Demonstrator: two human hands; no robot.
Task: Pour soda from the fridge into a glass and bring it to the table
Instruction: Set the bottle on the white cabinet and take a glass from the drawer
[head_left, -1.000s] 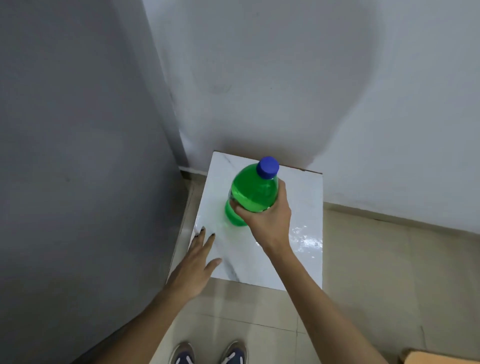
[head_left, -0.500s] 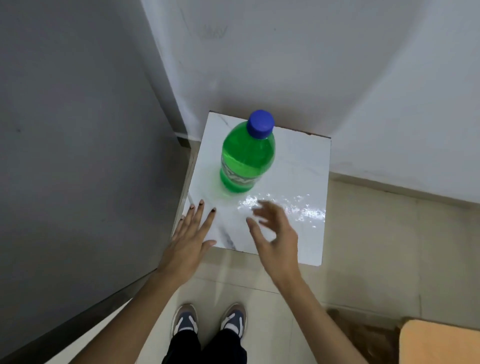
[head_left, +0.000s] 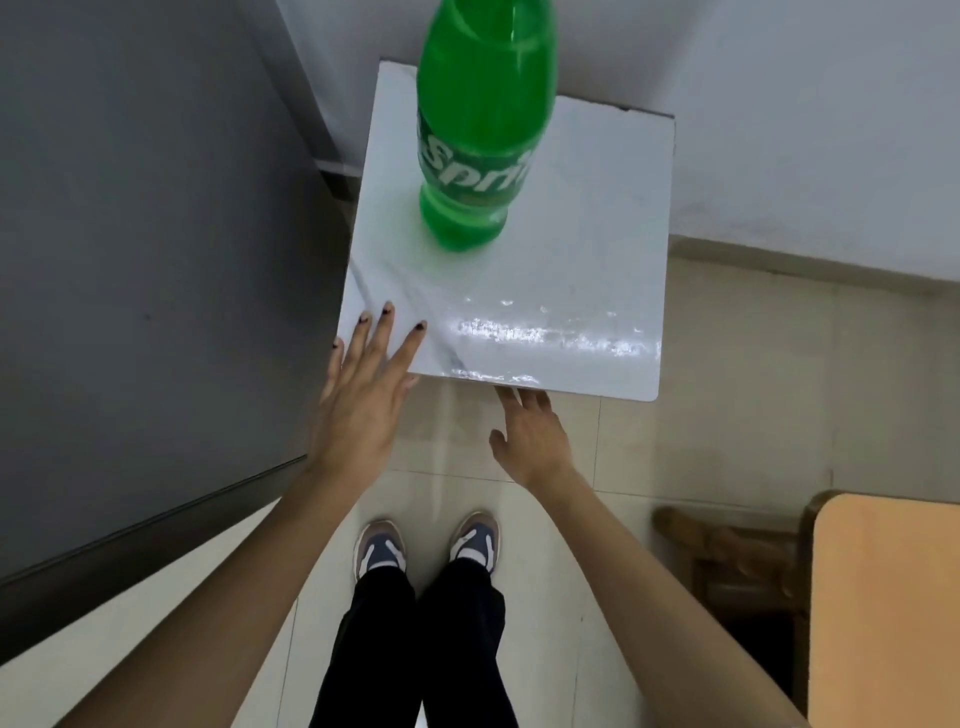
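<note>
- The green plastic soda bottle (head_left: 480, 130) now stands on its own, upright on the small white marble-look counter (head_left: 587, 270), toward its far left part; a second ago the right hand was wrapped round it, and half a second ago that hand had only just let go.
- The right hand (head_left: 530, 439) has dropped back off the counter; it hangs just below the near edge, fingers loosely spread, holding nothing.
- The left hand (head_left: 363, 395) lies flat and open, fingertips (head_left: 387, 312) resting on the counter's near left corner, as before; empty too.
- The view has tipped downward: the bottle's cap is cut off by the top of the frame now, and the person's shoes (head_left: 426, 540) show on the pale tiled floor (head_left: 727, 415).
- My read: the bottle is out and parked, no glass is anywhere in sight, so fetching one looks like the next job; pouring hasn't begun.
- White lettering on the bottle's label reads "Sprit", the rest curving out of sight; Sprite, surely. No other writing is legible.
</note>
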